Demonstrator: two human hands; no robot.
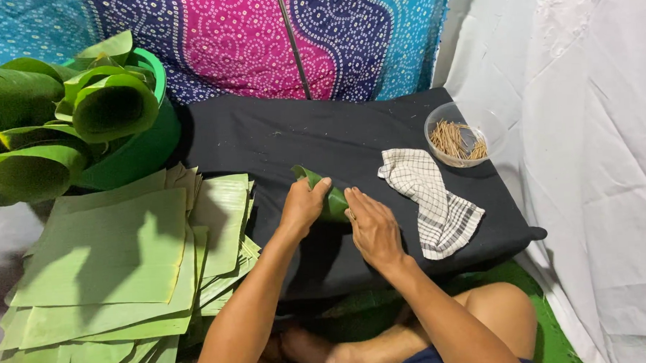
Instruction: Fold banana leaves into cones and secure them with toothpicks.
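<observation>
Folding a leaf on the black cloth
My left hand and right hand both pinch the folded green leaf.

Both arms are bare from the hands up to the bottom edge of the view, with no sleeve, watch or bracelet on either. The left hand shows no ring, while the right hand has a small glint on one finger (too small to tell what it is). Dark blue shorts cover the lap, and the legs and feet are bare.
</observation>
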